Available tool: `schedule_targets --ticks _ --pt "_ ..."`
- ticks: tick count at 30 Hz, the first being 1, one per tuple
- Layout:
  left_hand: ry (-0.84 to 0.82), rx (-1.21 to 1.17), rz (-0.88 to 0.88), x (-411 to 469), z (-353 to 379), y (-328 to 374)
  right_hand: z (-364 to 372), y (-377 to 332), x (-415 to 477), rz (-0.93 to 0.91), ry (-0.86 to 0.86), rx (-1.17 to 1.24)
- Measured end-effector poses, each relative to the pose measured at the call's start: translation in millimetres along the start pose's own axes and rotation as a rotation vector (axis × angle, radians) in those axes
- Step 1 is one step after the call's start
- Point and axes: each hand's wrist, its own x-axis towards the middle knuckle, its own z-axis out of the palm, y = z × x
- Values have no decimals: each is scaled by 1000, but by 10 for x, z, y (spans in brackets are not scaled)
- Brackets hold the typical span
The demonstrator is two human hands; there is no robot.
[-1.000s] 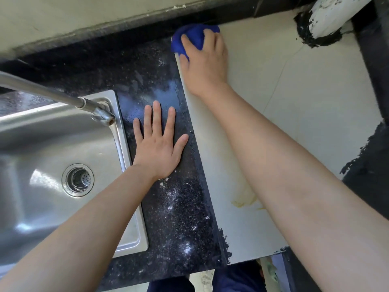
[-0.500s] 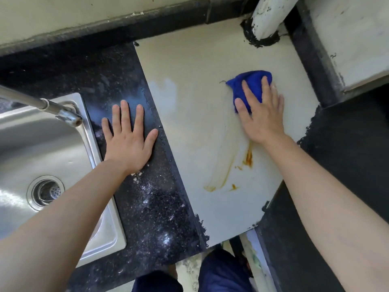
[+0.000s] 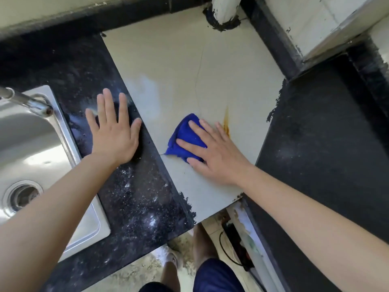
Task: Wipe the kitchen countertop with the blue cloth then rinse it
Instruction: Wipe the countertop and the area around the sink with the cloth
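A crumpled blue cloth [image 3: 184, 135] lies on the pale tile section of the countertop [image 3: 168, 70]. My right hand [image 3: 214, 150] presses flat on the cloth with straight, spread fingers, covering its right part. An orange-brown stain [image 3: 226, 123] streaks the tile just right of my fingertips. My left hand [image 3: 114, 131] rests flat, fingers straight, on the dark speckled stone countertop [image 3: 134, 199] beside the sink. The steel sink [image 3: 31, 148] with its drain [image 3: 22, 194] is at the left, and the tap spout [image 3: 25, 100] reaches over it.
A white pipe [image 3: 224, 7] rises through the tile at the back. A dark raised counter [image 3: 328, 144] borders the tile on the right, under a white ledge [image 3: 324, 22]. The counter's front edge is close, with my legs and the floor below it.
My right hand has drawn the cloth toward me and leftward across the tile, over the orange stain, part of which is gone. My left hand has stayed flat on the dark stone.
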Motion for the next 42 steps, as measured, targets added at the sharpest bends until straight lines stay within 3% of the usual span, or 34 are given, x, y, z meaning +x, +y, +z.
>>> schedule_targets --ticks 6,12,15,19,23,29,33,35,37,39,42 --pt "7 -73 -18 -432 219 376 -410 632 627 298 14 11" --pt "-65 -46 -29 -579 376 451 -227 777 168 528 82 148" --pt "-76 -33 -25 -563 384 458 85 274 -275 431 117 145" --pt "-91 -16 -31 -573 366 468 365 -369 -811 147 59 93" --pt "-103 -18 -34 -586 348 480 208 -25 -914 -60 -38 -5" --pt "-108 -4 -34 -565 365 485 -144 1192 -298 445 123 38" --pt "-113 4 -32 -568 365 463 -316 999 466 591 215 173" --pt "-117 -2 -35 -570 361 463 -258 657 691 542 274 182" --pt "-118 -2 -37 -558 357 463 -109 289 670 368 311 167" --pt "-124 4 -35 -551 357 464 88 14 373 167 357 186" --pt "-122 1 -35 -558 358 458 320 -143 -412 1 258 206"
